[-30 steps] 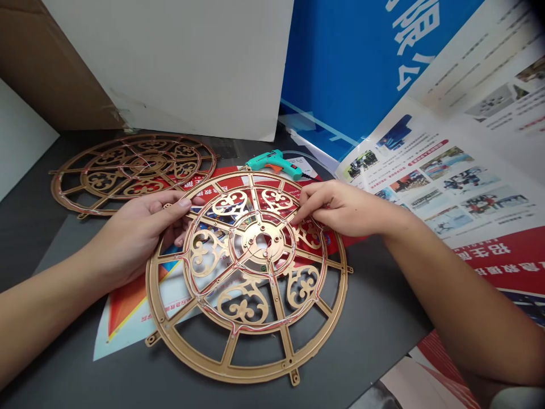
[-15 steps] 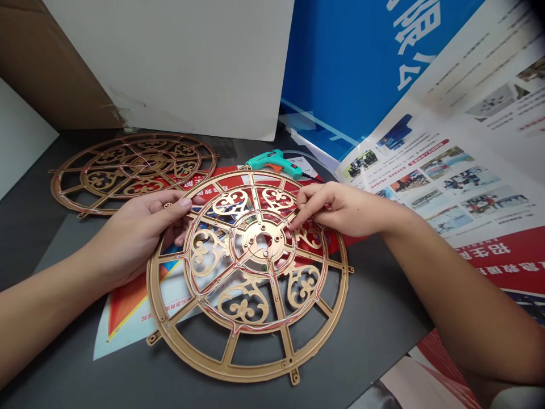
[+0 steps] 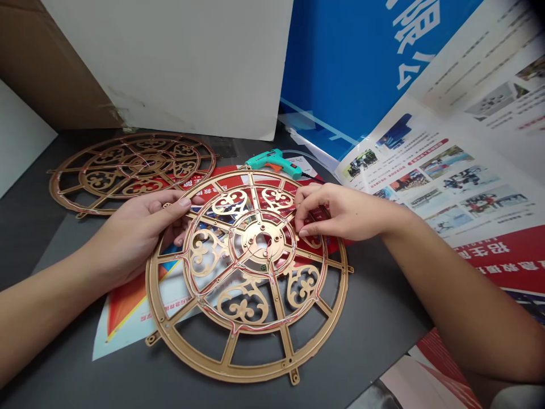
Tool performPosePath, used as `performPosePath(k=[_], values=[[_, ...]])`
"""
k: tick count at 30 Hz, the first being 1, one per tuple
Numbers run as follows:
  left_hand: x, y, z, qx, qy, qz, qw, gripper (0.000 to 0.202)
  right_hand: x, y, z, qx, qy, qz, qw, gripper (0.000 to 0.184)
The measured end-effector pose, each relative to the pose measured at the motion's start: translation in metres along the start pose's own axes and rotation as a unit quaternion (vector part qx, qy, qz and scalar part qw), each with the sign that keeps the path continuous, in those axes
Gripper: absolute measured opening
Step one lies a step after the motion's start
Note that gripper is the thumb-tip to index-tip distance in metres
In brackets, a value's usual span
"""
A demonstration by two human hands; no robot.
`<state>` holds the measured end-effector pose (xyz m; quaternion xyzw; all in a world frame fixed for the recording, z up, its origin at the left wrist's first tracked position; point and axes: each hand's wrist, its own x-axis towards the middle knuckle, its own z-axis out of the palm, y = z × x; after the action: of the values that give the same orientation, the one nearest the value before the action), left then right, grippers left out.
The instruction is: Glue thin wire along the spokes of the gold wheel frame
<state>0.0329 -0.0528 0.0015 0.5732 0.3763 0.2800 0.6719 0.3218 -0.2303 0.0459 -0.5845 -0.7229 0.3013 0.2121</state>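
A round gold openwork frame (image 3: pixel 244 304) with scrollwork panels and spokes lies flat on a printed sheet, with thin red-and-white wire (image 3: pixel 232 324) running along its ribs. My left hand (image 3: pixel 145 233) grips its upper left rim, thumb on top and fingers under it. My right hand (image 3: pixel 336 213) sits over the upper right panels, fingertips bunched on the wire near a spoke. A teal and orange hot glue gun (image 3: pixel 272 161) lies just beyond the frame, out of reach of both fingertips. A second wired gold frame (image 3: pixel 131 170) lies flat to the left.
The dark grey table (image 3: pixel 374 318) holds a red and white printed sheet (image 3: pixel 136 309) under the frame. Brochure posters (image 3: pixel 447 182) lean in on the right, and a blue board (image 3: pixel 340 74), white board (image 3: pixel 170 62) and cardboard box (image 3: pixel 42 68) stand behind.
The right hand's fingers have drawn together and shifted slightly right over the wire. The left hand and the gold frame have stayed nearly still.
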Motion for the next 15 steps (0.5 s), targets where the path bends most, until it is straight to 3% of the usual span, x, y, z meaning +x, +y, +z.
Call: performPosePath(k=[5,8,11,13,15], values=[[0.0004,0.0007,-0.0007,0.006,-0.003,-0.001,1.000,0.009,-0.0011,-0.0010,-0.0005,0.055,0.026,-0.025,0.998,0.012],[-0.0002,0.0017,-0.0004,0.005,-0.001,0.000,1.000,0.009,-0.0004,0.0009,-0.0009,0.117,0.102,-0.059,0.986,0.016],[-0.0011,0.0031,0.0014,0.005,0.004,-0.002,1.000,0.008,-0.0002,0.0045,-0.0025,0.106,0.179,-0.068,0.976,0.021],[-0.0015,0.0035,0.0024,0.006,0.005,-0.005,1.000,0.007,-0.0013,0.0055,-0.0038,0.059,0.173,-0.058,0.981,0.020],[-0.0013,0.0032,0.0025,0.007,0.007,-0.006,1.000,0.007,-0.0028,0.0049,-0.0043,0.013,0.122,-0.045,0.991,0.014]])
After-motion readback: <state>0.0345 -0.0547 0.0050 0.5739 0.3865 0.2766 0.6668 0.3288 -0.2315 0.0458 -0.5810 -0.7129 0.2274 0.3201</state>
